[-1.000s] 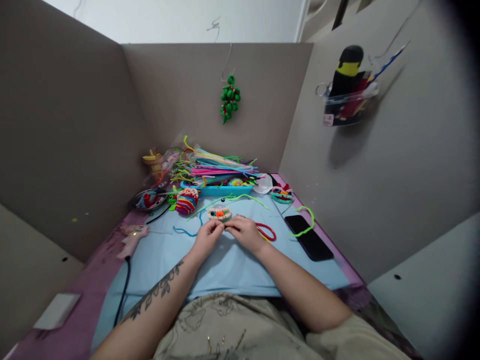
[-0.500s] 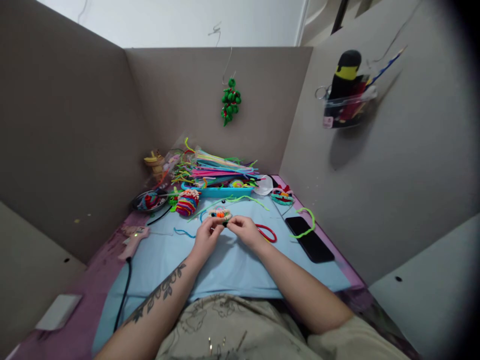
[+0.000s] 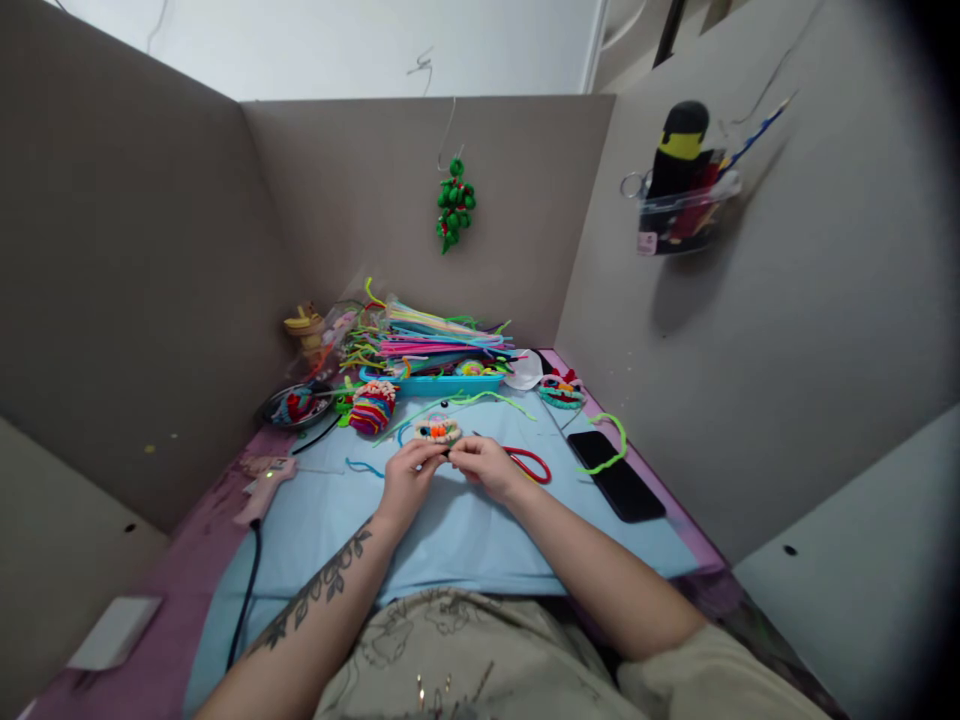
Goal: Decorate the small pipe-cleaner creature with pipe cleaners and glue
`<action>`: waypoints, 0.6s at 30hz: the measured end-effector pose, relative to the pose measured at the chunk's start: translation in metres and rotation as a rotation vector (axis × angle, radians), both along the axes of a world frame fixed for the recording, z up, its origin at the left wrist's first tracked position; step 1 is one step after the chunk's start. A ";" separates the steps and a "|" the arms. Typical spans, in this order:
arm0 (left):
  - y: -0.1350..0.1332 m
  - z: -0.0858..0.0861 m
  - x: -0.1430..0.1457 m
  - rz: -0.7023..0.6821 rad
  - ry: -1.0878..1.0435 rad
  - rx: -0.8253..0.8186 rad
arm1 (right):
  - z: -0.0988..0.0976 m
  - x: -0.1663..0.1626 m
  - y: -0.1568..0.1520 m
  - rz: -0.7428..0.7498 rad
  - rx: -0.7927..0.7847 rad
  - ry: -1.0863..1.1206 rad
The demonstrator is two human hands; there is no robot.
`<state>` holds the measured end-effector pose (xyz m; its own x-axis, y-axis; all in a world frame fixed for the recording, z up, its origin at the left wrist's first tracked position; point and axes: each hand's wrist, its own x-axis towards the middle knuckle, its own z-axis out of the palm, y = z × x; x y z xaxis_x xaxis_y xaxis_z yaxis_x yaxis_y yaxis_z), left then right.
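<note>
Left hand (image 3: 407,482) and right hand (image 3: 489,467) meet over the pale blue sheet (image 3: 480,545), and right there, between the two sets of fingertips, is a tiny near-black piece (image 3: 448,454), only a sliver showing, its shape and material too small to tell! The left thumb and fingers pinch one side, the right fingertips pinch the other. Just beyond, at twelve o'clock from the grip, lies a cream, fuzzy oval piece with orange and dark bits in its middle (image 3: 437,430). A red, tube-like loop (image 3: 547,470) curves out at three o'clock, a thin blue fuzzy stem (image 3: 365,467) at nine, a striped multicoloured fuzzy bundle (image 3: 373,410) at ten, and farther out at three, a black rectangular phone (image 3: 630,490)
</note>
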<state>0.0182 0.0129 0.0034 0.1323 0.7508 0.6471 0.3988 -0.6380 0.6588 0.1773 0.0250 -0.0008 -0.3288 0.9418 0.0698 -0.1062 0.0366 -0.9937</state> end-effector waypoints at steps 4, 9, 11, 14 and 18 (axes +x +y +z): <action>0.002 -0.001 -0.002 0.002 -0.008 -0.011 | 0.005 0.005 0.000 -0.003 -0.026 -0.004; 0.005 -0.002 -0.002 -0.045 -0.001 -0.032 | 0.004 0.004 0.000 -0.037 0.052 -0.037; 0.006 -0.003 -0.001 -0.057 0.004 -0.037 | 0.003 0.003 -0.001 -0.044 0.063 -0.057; 0.007 -0.004 -0.001 -0.066 0.005 -0.035 | 0.002 0.002 -0.001 -0.045 0.065 -0.076; 0.008 -0.007 -0.002 -0.100 0.003 -0.028 | 0.001 0.002 -0.001 -0.035 0.056 -0.068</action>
